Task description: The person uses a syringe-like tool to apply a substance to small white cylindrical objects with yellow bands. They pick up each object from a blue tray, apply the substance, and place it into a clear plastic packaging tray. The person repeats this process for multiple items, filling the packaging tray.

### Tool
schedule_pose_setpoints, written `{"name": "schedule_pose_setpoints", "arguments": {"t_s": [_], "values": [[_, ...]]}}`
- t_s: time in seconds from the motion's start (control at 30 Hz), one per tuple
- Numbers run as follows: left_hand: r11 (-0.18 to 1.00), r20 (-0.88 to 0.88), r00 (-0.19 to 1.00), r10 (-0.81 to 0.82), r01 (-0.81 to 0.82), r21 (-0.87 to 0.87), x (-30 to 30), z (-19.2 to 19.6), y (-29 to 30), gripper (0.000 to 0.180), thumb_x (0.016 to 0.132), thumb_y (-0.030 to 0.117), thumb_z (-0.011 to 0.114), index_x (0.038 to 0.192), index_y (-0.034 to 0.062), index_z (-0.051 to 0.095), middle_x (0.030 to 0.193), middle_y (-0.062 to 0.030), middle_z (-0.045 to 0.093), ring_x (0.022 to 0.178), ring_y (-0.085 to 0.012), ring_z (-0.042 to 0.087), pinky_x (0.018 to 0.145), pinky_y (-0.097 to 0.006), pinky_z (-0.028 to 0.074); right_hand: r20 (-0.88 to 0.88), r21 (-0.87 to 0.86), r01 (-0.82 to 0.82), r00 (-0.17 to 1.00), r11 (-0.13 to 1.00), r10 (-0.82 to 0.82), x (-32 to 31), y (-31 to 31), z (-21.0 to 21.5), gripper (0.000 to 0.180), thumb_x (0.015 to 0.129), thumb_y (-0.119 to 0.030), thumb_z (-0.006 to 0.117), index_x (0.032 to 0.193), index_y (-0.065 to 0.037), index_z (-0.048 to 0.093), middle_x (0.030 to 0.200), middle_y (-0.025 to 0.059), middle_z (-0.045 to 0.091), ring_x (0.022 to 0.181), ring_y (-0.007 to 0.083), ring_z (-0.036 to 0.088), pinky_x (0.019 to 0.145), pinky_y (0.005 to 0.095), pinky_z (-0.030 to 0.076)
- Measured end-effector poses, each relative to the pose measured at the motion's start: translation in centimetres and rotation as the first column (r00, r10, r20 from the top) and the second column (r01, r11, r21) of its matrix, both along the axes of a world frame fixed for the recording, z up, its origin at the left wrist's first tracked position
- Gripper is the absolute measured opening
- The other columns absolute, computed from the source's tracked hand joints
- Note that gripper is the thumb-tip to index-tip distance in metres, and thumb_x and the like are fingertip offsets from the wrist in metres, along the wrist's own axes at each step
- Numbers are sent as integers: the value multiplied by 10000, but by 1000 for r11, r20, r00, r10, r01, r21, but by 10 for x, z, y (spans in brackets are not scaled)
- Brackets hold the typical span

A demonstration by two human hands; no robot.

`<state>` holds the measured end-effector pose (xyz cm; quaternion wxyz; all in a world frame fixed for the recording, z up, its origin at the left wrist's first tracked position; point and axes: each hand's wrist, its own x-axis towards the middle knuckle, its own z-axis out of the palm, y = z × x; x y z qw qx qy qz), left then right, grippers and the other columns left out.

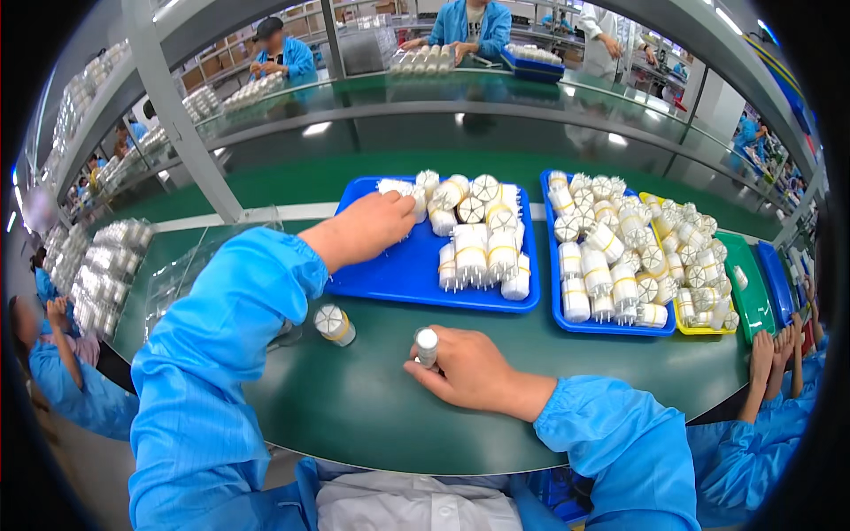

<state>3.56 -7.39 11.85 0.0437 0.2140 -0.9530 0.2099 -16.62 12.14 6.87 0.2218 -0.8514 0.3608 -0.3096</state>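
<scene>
My left hand (370,228) reaches over the left blue tray (376,281), its fingers curled against a white banded bundle (396,187) at the far-left corner; the fingertips are partly hidden. More white bundles (470,248) with thin yellow bands and prongs crowd the tray's right side. Nearer me, my right hand (469,370) rests low over the green tabletop, closed around a small clear cylinder (427,347) with a white top. Left of that hand, a single banded bundle (334,325) stands apart on the table, showing a segmented round end.
To the right, a second blue tray (611,328) and a yellow tray (708,330) are heaped with bundles. Beyond lies a green tray (746,283). A metal post (190,146) rises at the left. Clear plastic packs (111,261) are stacked far left. Co-workers sit on both sides and opposite.
</scene>
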Motion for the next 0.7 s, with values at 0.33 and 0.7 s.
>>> {"name": "schedule_pose_setpoints", "arguments": {"t_s": [0.33, 0.7], "values": [[800, -579, 759, 297, 134, 585, 7, 64, 136, 496, 790, 140, 811, 1217, 26, 584, 1118, -127, 617, 973, -262, 639, 868, -361, 529, 169, 45, 163, 971, 986, -169, -13, -3, 5, 247, 897, -269, 713, 888, -26, 667, 806, 150, 664, 711, 321, 659, 647, 418, 518], [730, -702, 617, 355, 286, 621, -11, -46, 190, 520, 771, 114, 846, 1218, 29, 593, 1130, -111, 628, 918, -251, 640, 777, -328, 541, 412, 347, 197, 846, 917, -338, -28, 12, 35, 162, 950, -165, 701, 943, -4, 686, 799, 25, 683, 688, 50, 578, 600, 224, 458]]}}
